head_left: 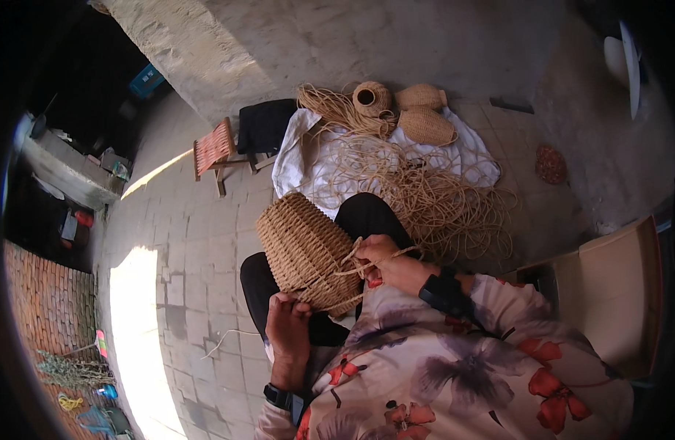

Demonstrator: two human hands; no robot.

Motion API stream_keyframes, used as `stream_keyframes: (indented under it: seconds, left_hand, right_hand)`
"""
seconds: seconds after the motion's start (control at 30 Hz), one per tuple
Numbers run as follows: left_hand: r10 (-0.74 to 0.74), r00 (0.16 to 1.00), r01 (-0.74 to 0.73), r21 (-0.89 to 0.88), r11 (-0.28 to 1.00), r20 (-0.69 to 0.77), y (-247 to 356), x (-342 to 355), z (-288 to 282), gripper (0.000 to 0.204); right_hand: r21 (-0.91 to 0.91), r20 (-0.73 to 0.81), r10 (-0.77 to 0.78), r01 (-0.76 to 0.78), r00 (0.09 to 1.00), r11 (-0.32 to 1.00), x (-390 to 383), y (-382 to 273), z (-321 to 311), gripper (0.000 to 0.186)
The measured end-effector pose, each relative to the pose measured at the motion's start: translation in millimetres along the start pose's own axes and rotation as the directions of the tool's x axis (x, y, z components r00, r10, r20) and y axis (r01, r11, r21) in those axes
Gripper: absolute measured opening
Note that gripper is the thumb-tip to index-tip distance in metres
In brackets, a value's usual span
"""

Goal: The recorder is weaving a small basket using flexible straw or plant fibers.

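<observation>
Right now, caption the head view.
Left hand touches a tapered tan woven-cord basket; right hand grips tan cord.

A woven basket (302, 249) is held by the left hand (287, 326). Cord (350, 272) (tan, looped) is pinched by the right hand (386, 251).

The woven basket (304, 249) hides part of my trousers (374, 216). Far left of it, the ledge clutter (117, 163) is too small to tell; rightward, my shirt (469, 367) covers some of the cardboard box (620, 282).
</observation>
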State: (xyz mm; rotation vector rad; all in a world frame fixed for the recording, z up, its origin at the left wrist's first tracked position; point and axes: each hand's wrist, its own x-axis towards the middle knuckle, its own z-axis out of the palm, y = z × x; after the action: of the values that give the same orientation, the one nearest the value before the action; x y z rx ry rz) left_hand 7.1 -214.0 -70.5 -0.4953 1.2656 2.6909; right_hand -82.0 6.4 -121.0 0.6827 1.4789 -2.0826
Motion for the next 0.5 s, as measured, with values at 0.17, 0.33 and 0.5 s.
stream_keyframes:
  seconds: [0.17,0.33,0.5]
  left_hand:
    - [0.011,1.0,-0.01,-0.011,1.0,0.006,-1.8,-0.4,-0.7,0.024]
    - [0.008,1.0,-0.008,-0.023,1.0,0.015,-2.2,-1.8,0.5,0.022]
    - [0.017,1.0,-0.017,-0.039,0.999,-0.013,-2.8,0.7,-1.4,0.022]
  right_hand:
    - [-0.035,-0.022,-0.027,0.026,0.999,0.999,-1.0,4.1,-0.1,0.01]
    - [-0.042,-0.026,-0.065,0.064,0.998,0.997,-17.0,-1.5,1.1,0.008]
    - [-0.02,-0.067,-0.028,0.027,0.997,0.999,-30.9,-1.4,8.2,0.007]
